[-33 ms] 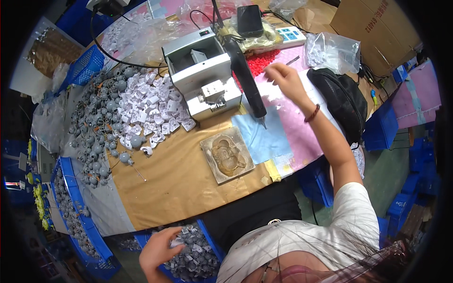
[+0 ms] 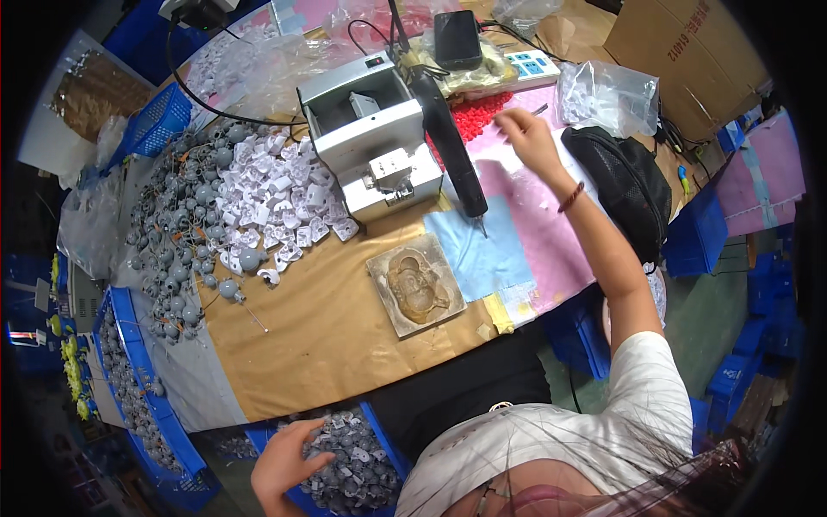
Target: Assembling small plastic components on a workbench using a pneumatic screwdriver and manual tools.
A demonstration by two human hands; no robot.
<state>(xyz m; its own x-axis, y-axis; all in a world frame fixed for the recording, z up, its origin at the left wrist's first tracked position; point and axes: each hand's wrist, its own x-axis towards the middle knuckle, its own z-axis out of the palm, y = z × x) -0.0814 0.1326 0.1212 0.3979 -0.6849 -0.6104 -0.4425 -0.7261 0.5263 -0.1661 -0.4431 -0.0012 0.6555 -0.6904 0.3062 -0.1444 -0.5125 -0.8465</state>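
Note:
My left hand (image 2: pixel 289 457) is over a blue bin (image 2: pixel 383 435) of grey and white plastic parts (image 2: pixel 349 465), its thumb and fingers apart with nothing seen between them. Across the table, my right hand (image 2: pixel 530 142) is beside a pile of small red pieces (image 2: pixel 478 116), above the pink sheet (image 2: pixel 551 215). Its fingers are bent together; whatever they may hold is too small to make out. A square block with a shaped hollow (image 2: pixel 418 284) lies on the brown table cover. Just beyond it, a black electric screwdriver (image 2: pixel 457 151) hangs tip down over blue cloth (image 2: pixel 482 250).
A silver machine (image 2: pixel 370 138) stands mid-table. To its left lie heaps of white plastic parts (image 2: pixel 276 189) and grey round parts (image 2: pixel 177 233). A black mesh bag (image 2: pixel 620 185), a clear bag of white parts (image 2: pixel 607 95), a phone (image 2: pixel 457 39) and a power strip (image 2: pixel 530 69) sit right and behind.
A pale part that was between my left fingers is no longer seen there, and that hand has opened. My right hand has shifted slightly right.

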